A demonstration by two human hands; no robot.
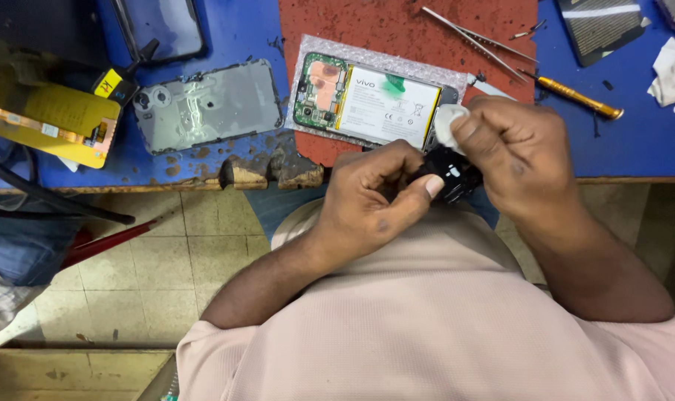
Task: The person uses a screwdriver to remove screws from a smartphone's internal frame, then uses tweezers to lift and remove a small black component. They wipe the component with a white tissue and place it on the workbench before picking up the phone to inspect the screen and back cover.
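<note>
Left hand point(374, 194) pinches a small black part point(450, 178) at the bench edge, just below the opened phone point(367, 100); right hand point(516, 152) is closed on a white wad point(449, 125) pressed against it. Part looks light, stiff and likely fragile, best gripped by its edges. Bench point(627, 137) is blue and chipped, with a red mat point(397, 30), tweezers point(475, 41), a screwdriver point(575, 94) and a grey back cover point(207, 106); tiled floor below.

A white rectangular battery label point(388, 106) centre; a yellow flat package point(51, 122) far left.
</note>
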